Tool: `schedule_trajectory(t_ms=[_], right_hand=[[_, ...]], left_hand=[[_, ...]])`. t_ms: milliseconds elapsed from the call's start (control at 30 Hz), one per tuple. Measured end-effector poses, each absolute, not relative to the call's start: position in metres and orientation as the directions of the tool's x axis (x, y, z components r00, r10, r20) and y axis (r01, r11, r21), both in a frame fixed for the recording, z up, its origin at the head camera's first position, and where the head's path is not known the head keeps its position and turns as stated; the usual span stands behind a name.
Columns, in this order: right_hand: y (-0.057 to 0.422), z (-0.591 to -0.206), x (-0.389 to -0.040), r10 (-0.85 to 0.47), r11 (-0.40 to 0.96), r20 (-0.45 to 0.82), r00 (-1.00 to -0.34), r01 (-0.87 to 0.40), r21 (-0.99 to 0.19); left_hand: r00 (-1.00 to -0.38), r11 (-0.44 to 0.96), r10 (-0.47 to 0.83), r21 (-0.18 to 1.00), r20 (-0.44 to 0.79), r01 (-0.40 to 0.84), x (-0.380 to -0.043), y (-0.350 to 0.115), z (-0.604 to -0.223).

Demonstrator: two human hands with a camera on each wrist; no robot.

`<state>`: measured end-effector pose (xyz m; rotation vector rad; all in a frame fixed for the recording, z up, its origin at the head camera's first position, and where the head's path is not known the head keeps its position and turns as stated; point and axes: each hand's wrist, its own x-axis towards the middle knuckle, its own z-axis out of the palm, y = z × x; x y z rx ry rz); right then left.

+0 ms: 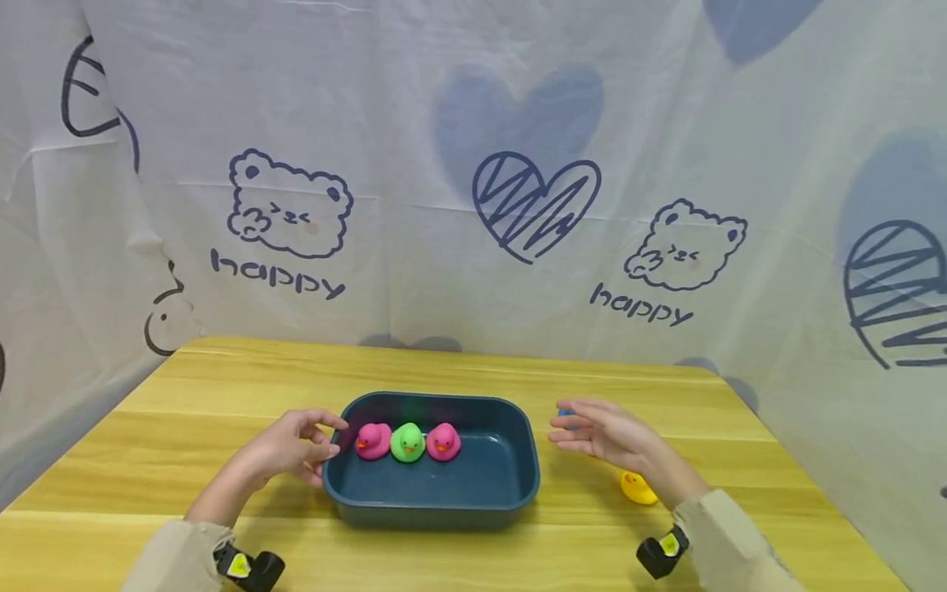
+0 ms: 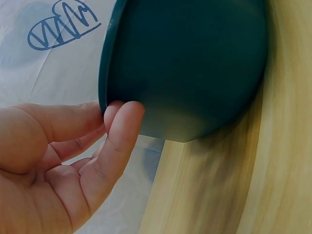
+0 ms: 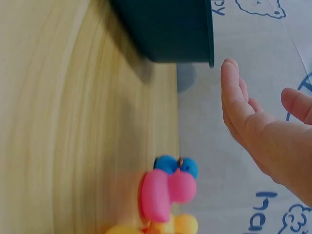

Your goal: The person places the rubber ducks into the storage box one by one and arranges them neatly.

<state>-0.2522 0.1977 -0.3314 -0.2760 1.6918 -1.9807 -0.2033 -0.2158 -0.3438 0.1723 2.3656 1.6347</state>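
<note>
A dark blue-green basin [image 1: 432, 516] stands on the table. In a row inside it are a pink duck [image 1: 373, 441], a green duck [image 1: 408, 444] and a second pink duck [image 1: 444, 443]. My left hand [image 1: 299, 444] holds the basin's left rim; in the left wrist view the thumb is at the rim edge and a finger [image 2: 126, 119] lies against the outer wall. My right hand [image 1: 610, 436] is apart from the basin, to its right, fingers extended. Around that hand are a blue duck [image 3: 166, 164], a pink duck [image 3: 156, 195] and a yellow duck [image 1: 638, 487].
The wood-grain table [image 1: 244, 370] reaches back to a white printed curtain [image 1: 414, 205], which also hangs at both sides. Each sleeved wrist carries a black camera, one on the left [image 1: 255, 569] and one on the right [image 1: 662, 552].
</note>
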Motion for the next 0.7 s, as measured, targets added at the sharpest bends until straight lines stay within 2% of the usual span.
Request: schedule_trajectory(t_ms=[233, 700], right_hand=[[0.223, -0.333, -0.244, -0.486, -0.111, -0.178, -0.856, 0.262, -0.959], [0.27, -0.338, -0.231, -0.47, -0.074, -0.247, -0.847, 0.317, -0.946]], left_hand=[[-0.959, 0.358, 0.241, 0.932, -0.148, -0.054, -0.203, -0.215, -0.344], [-0.957, 0.358, 0.253, 0.932, -0.143, -0.045, -0.203, -0.216, -0.345]])
